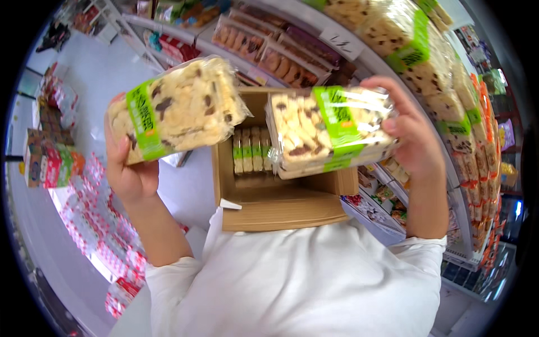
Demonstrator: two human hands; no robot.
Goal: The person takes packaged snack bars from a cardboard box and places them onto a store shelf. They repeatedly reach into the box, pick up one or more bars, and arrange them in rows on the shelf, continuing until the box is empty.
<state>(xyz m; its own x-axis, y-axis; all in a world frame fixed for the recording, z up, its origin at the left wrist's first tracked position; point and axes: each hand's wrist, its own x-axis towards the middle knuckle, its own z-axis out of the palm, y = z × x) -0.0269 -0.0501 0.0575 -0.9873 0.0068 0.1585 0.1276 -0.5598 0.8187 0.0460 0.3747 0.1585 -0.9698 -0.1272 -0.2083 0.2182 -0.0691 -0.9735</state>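
My left hand point(134, 172) grips a clear-wrapped pack of pale pastry with dark raisin-like bits point(185, 109), banded by a green label. It is raised to the left of an open cardboard box point(286, 215). In my right hand point(412, 126) is a similar pack point(294, 126), held by its right end above the box's right side; it looks like more than one layer stacked. Down inside the box, several green-banded packs point(252, 149) stand on edge in a row. The second pack hides part of the box's interior.
Shelves curve along the right, with more green-labelled packs point(433, 80) stacked on the upper one. Trays of cookies point(278, 59) sit on a shelf ahead, beside a handwritten price card point(342, 44). Plastic-wrapped goods point(101, 227) and cartons point(50, 162) stand at the left.
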